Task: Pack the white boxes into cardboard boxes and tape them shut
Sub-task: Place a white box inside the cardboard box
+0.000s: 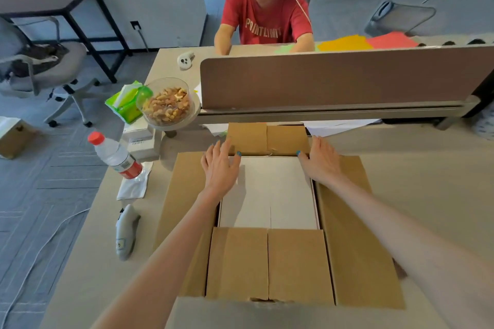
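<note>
An open cardboard box (355, 235) stands on the desk in front of me, all its flaps spread outward. White boxes (270, 195) lie flat inside it, side by side, filling the opening. My left hand (219, 165) rests with spread fingers at the far left corner of the opening, its fingertips touching the far flap (267, 139). At the far right corner, my right hand (320, 160) does the same. Neither hand holds anything.
A water bottle (115, 155) on a napkin, a bowl of nuts (167, 105), a green tissue pack (124, 101) and a grey controller (125, 230) lie left of the box. A brown divider panel (347, 77) runs behind it; a person in a red shirt (264, 16) sits beyond.
</note>
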